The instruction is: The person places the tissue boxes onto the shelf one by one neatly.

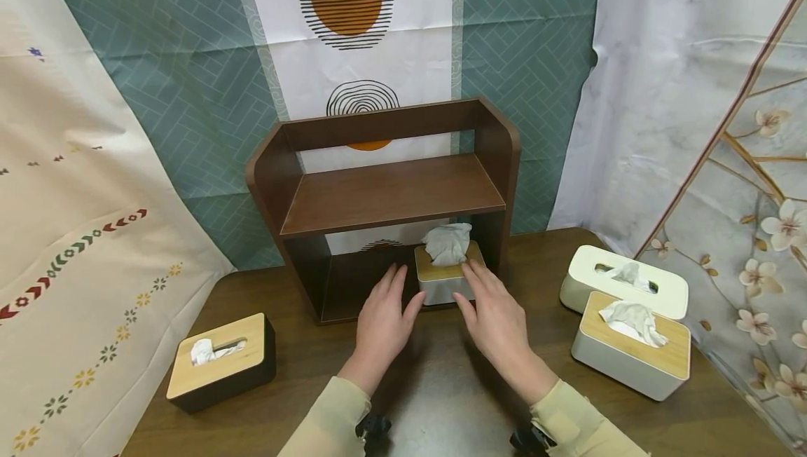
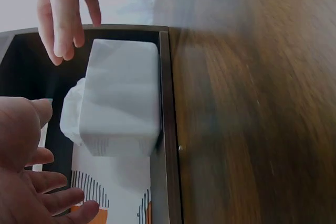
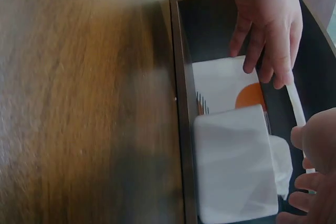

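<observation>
A small tissue box (image 1: 440, 291) with light grey sides and a wooden lid sits in the right part of the shelf unit's lower compartment. A crumpled white tissue (image 1: 449, 244) sticks up from its top. My left hand (image 1: 384, 320) is left of the box, fingers extended, with a gap between them. On the other side, my right hand (image 1: 501, 320) has loosely straight fingers close to the box's right front; contact is unclear in the head view. Both wrist views show the box's pale front (image 2: 122, 90) standing apart from the hands, which hold nothing.
The brown two-level shelf unit (image 1: 397, 191) stands at the table's back. On the left lies a black tissue box (image 1: 221, 374) with a wooden lid. At right, a cream tissue box (image 1: 576, 292) stands behind a grey wooden-lidded one (image 1: 621, 366). Patterned cloths hang around.
</observation>
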The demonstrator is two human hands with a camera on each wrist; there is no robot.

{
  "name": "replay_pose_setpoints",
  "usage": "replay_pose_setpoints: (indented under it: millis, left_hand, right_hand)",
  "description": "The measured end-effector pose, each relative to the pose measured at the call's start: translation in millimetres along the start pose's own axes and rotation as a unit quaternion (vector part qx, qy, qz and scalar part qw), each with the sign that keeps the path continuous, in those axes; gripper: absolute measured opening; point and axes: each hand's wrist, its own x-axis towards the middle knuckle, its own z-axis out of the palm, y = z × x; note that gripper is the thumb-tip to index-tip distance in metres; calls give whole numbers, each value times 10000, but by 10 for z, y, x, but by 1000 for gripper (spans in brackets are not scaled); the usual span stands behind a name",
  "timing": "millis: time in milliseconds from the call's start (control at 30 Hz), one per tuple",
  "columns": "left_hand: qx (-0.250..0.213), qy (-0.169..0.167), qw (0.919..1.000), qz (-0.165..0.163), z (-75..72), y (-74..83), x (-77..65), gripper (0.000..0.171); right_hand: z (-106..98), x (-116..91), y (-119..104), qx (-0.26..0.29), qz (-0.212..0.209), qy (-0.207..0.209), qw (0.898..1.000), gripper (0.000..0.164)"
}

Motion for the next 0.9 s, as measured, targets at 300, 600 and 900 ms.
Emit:
replay_pose_setpoints:
  millis: [300,600,900]
  left_hand:
    - [317,20,9992,231,-139,-108,-157,70]
    - [503,150,9982,275,-344,-245,-338,71]
    - [658,164,9977,26,-555,-415,-497,71]
  right_hand:
    - [42,-30,-163,-3,-391,-113,9992,65]
    - [74,-44,-385,56,-636,-240,9977,67]
    - [160,-49,-604,179,-908,-413,9949,65]
